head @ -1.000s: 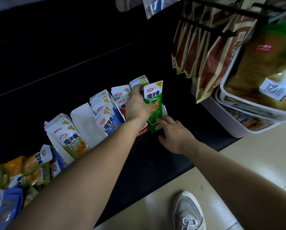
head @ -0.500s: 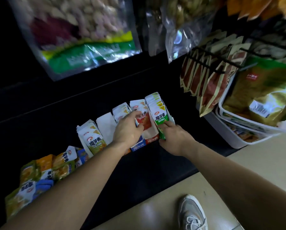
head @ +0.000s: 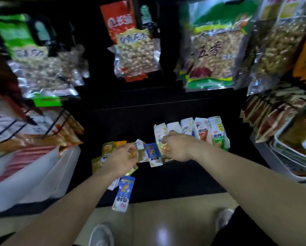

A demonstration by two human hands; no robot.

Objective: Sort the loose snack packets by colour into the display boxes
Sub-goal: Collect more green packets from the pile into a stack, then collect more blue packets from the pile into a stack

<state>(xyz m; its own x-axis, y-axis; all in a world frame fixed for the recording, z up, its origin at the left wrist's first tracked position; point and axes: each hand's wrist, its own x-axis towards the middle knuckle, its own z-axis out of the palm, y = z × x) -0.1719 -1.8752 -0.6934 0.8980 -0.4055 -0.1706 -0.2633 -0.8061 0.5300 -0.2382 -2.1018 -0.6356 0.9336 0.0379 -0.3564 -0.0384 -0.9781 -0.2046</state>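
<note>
Head view, blurred by motion: both my bare arms reach to a dark shelf (head: 184, 176). My right hand (head: 178, 148) has its fingers curled on a yellow packet (head: 159, 139) at the left end of a row of display boxes (head: 173, 127). The red packets (head: 202, 134) and green packets (head: 218, 138) stand in boxes just right of that hand. My left hand (head: 121, 160) hovers with curled fingers over the loose packets (head: 106, 150), a mixed heap of yellow, orange and blue lying under and left of it. Blur keeps me from telling whether it holds one. A blue packet (head: 153, 154) lies between my two hands, and an overhanging packet (head: 123, 194), also blue, juts past the shelf edge just below my left wrist. I judge these foil sachets light, floppy and slick. A pinch across the flat sealed top edge should serve best, lifting one at a time so neighbours do not slide off.
</note>
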